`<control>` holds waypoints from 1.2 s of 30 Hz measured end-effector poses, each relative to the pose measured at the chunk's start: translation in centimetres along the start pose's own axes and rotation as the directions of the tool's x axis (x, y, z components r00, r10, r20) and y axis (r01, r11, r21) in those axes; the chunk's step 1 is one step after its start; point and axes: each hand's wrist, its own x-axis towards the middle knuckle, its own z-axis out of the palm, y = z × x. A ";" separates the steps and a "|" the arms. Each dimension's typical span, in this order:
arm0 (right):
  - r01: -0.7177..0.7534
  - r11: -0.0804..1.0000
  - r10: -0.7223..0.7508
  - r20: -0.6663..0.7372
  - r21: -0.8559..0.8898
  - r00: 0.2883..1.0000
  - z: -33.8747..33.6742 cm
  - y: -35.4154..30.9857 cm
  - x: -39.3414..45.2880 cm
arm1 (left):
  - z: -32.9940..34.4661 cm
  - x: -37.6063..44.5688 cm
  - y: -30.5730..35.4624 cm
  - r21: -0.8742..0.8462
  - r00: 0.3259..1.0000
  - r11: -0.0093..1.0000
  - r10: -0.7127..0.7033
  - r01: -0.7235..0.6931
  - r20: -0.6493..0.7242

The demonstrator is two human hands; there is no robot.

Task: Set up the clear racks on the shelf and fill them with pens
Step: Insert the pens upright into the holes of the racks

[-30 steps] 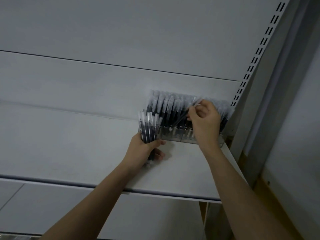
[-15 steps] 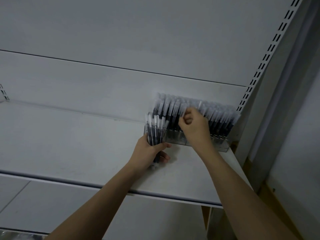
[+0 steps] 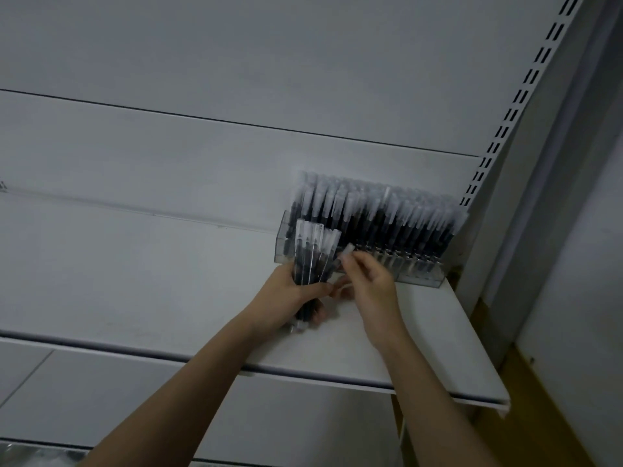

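Left hand (image 3: 286,298) grips a bundle of pens (image 3: 312,254) upright, just near of the clear rack (image 3: 418,274); right hand (image 3: 369,284) pinches one pen (image 3: 342,256) from the bundle's right side.

A pale grey back panel (image 3: 236,62) fills most of the view, crossed by a thin dark seam (image 3: 202,117) that runs slightly downhill toward the right. At the right a white upright (image 3: 526,92) pierced with paired dark slots rises at a slant, and beside it stands a plain grey wall (image 3: 586,203). The white shelf (image 3: 118,281) juts forward, its front edge a rounded lip, with another grey panel (image 3: 101,399) below. A strip of brown floor (image 3: 539,409) shows past the shelf's right front corner. The light is dim and even.
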 end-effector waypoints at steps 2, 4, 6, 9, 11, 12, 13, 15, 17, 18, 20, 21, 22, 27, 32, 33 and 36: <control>0.000 1.000 0.000 0.022 0.024 1.000 -0.2 0.0 0.1 | 0.0 0.0 -0.1 0.010 1.000 1.000 0.003 -0.003 0.006; 0.000 1.000 0.000 0.026 0.026 1.000 -0.3 0.1 0.2 | 0.1 0.0 -0.1 0.020 1.000 1.000 0.009 -0.009 0.005; 0.000 0.999 -0.001 0.023 0.039 1.000 -0.5 0.3 0.2 | 0.2 0.0 -0.1 0.022 1.000 1.000 0.014 -0.013 -0.012; -0.009 0.990 0.013 -0.028 0.137 1.000 -0.7 0.3 0.3 | 0.2 0.0 -0.1 0.004 0.999 1.000 0.012 -0.012 -0.049; -0.003 0.980 0.017 -0.071 0.198 0.997 -0.8 0.2 0.3 | 0.3 -0.1 0.0 -0.009 0.998 1.000 0.011 -0.012 -0.056; -0.001 0.974 0.018 -0.072 0.227 0.997 -0.8 0.2 0.3 | 0.3 -0.1 0.0 -0.015 0.998 1.000 0.015 -0.016 -0.060; -0.004 0.966 0.019 -0.056 0.260 0.998 -0.9 0.2 0.3 | 0.3 -0.1 0.0 -0.018 0.998 1.000 0.022 -0.023 -0.067; -0.016 0.950 0.019 -0.007 0.311 1.000 -0.8 0.1 0.2 | 0.2 0.0 -0.1 -0.015 0.996 0.999 0.041 -0.042 -0.084; -0.023 0.951 0.021 0.010 0.309 1.000 -0.7 0.0 0.3 | 0.2 0.1 -0.1 -0.036 0.992 0.997 0.059 -0.063 -0.109; -0.018 0.955 0.020 -0.004 0.297 1.000 -0.7 0.0 0.4 | 0.2 0.1 -0.1 -0.060 0.991 0.996 0.057 -0.065 -0.118; 0.014 0.961 0.003 -0.061 0.276 0.998 -0.8 -0.3 0.7 | 0.3 0.2 0.0 -0.115 0.991 0.992 0.033 -0.049 -0.130; 0.041 0.963 -0.013 -0.106 0.268 0.994 -1.0 -0.6 1.0 | 0.4 0.2 0.0 -0.143 0.990 0.989 0.015 -0.036 -0.140; 0.076 0.965 -0.036 -0.161 0.252 0.986 -1.2 -1.1 1.4 | 0.3 0.3 0.0 -0.165 0.989 0.986 -0.001 -0.025 -0.151; 0.313 0.950 -0.298 -0.335 -0.009 0.894 -2.1 -4.6 3.6 | 0.0 0.5 -0.2 -0.118 0.984 0.993 -0.025 0.004 -0.175; 0.367 0.889 -0.439 -0.278 -0.274 0.855 -2.0 -5.9 5.3 | 0.0 0.3 -0.1 -0.095 0.986 0.995 -0.022 0.006 -0.168; 0.371 0.875 -0.454 -0.262 -0.309 0.852 -1.9 -5.9 5.5 | 0.0 0.4 -0.2 -0.087 0.986 0.996 -0.019 0.005 -0.167; 0.393 0.841 -0.488 -0.206 -0.373 0.849 -1.6 -5.6 5.8 | -0.1 0.5 -0.4 -0.069 0.986 0.998 -0.019 0.008 -0.163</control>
